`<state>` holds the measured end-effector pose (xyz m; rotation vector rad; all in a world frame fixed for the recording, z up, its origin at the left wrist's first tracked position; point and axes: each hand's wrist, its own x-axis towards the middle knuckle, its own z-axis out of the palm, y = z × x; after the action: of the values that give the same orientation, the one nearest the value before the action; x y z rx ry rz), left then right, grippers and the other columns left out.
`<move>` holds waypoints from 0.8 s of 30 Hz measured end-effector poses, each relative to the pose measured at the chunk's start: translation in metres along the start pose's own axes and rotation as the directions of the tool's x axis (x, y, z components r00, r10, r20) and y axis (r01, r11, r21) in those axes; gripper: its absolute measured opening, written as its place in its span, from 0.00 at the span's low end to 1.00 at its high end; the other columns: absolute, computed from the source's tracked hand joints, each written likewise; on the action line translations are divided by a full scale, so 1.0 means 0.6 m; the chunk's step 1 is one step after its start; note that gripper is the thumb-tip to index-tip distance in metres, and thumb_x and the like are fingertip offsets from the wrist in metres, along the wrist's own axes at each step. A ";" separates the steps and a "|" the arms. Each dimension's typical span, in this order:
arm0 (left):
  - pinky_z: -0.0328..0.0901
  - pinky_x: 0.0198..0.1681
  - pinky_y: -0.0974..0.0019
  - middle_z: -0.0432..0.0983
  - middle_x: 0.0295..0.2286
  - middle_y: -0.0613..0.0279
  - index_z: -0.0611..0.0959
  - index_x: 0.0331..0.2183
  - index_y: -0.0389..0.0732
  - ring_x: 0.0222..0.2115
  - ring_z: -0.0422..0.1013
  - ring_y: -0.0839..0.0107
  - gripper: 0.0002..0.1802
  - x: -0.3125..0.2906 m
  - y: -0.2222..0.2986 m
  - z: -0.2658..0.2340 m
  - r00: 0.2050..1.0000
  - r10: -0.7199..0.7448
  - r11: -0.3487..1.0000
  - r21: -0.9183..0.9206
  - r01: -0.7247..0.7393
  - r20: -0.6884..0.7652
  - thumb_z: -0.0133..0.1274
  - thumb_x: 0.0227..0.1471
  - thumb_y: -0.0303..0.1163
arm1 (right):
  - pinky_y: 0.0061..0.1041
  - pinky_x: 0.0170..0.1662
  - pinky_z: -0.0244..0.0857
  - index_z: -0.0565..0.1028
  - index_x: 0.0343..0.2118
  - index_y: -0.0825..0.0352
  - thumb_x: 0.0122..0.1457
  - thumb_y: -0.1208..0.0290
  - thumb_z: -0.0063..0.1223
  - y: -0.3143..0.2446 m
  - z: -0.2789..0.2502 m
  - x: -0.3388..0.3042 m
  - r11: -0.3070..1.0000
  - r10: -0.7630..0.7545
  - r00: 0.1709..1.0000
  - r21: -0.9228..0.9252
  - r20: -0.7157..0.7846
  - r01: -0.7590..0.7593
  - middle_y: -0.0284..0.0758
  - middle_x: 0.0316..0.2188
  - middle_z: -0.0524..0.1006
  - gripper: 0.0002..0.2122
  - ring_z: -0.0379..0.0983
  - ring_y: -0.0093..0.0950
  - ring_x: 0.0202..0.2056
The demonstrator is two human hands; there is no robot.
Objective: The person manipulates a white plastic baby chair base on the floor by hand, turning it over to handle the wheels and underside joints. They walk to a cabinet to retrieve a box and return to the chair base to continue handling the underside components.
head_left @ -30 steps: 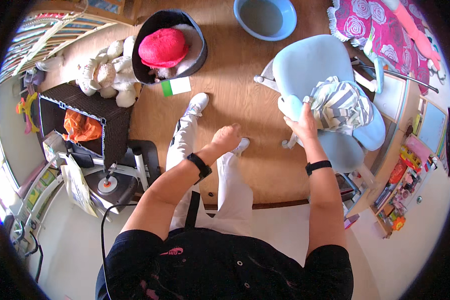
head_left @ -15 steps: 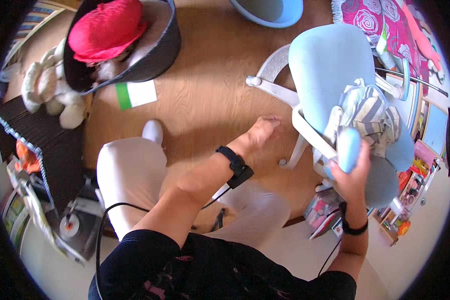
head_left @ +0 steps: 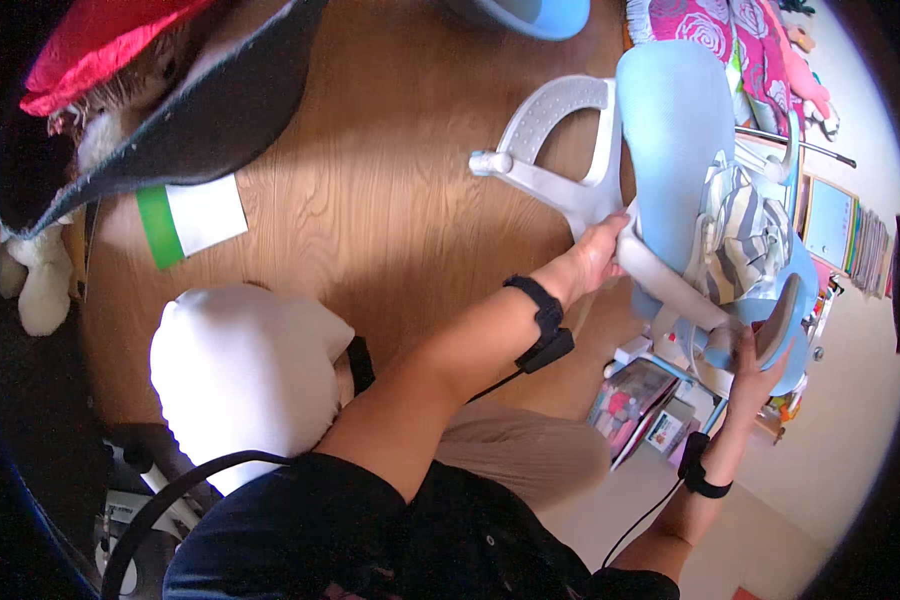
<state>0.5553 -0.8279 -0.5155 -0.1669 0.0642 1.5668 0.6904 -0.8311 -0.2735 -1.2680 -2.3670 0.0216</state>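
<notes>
One chair (head_left: 675, 130): left hand (head_left: 598, 255) on white bar (head_left: 675, 288), right hand (head_left: 754, 370) on armrest (head_left: 784, 318).

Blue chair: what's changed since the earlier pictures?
The left hand has moved right, from above the floor onto the white armrest support of the blue chair. More of its white base shows. The right hand keeps its grip on the armrest; the striped cloth stays put.

Free passage between bin (head_left: 235, 120) and chair (head_left: 675, 150); armrest (head_left: 673, 285) bars left hand (head_left: 598, 255) rightward.
</notes>
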 end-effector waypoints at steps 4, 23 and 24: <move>0.67 0.36 0.64 0.73 0.38 0.63 0.71 0.47 0.45 0.36 0.70 0.71 0.20 0.007 -0.002 0.003 1.000 -0.007 0.998 0.057 0.008 -0.017 0.36 0.58 0.43 | 0.24 0.42 0.62 0.69 0.41 0.70 0.50 0.76 0.56 0.036 -0.017 0.004 0.992 -0.071 0.997 -0.104 -0.025 0.068 0.33 0.33 0.70 0.15 0.67 0.24 0.35; 0.74 0.32 0.68 0.77 0.29 0.56 0.76 0.33 0.33 0.28 0.76 0.68 0.06 0.113 0.027 -0.079 0.998 0.066 0.978 0.199 -0.065 0.001 0.51 0.49 0.21 | 0.23 0.40 0.63 0.68 0.47 0.67 0.45 0.81 0.56 -0.016 0.002 0.002 0.984 -0.118 0.992 -0.140 -0.049 0.110 0.33 0.33 0.71 0.23 0.67 0.25 0.34; 0.74 0.32 0.68 0.77 0.30 0.56 0.76 0.33 0.33 0.29 0.76 0.68 0.06 0.117 0.031 -0.078 0.998 0.060 0.968 0.245 -0.060 0.009 0.50 0.50 0.21 | 0.23 0.40 0.63 0.68 0.47 0.67 0.45 0.81 0.56 -0.018 0.003 0.008 0.985 -0.105 0.993 -0.141 -0.058 0.096 0.33 0.33 0.71 0.23 0.67 0.25 0.34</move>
<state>0.5400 -0.7655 -0.5734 0.0311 0.2631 1.6047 0.6791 -0.8329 -0.2706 -1.1897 -2.4081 -0.2149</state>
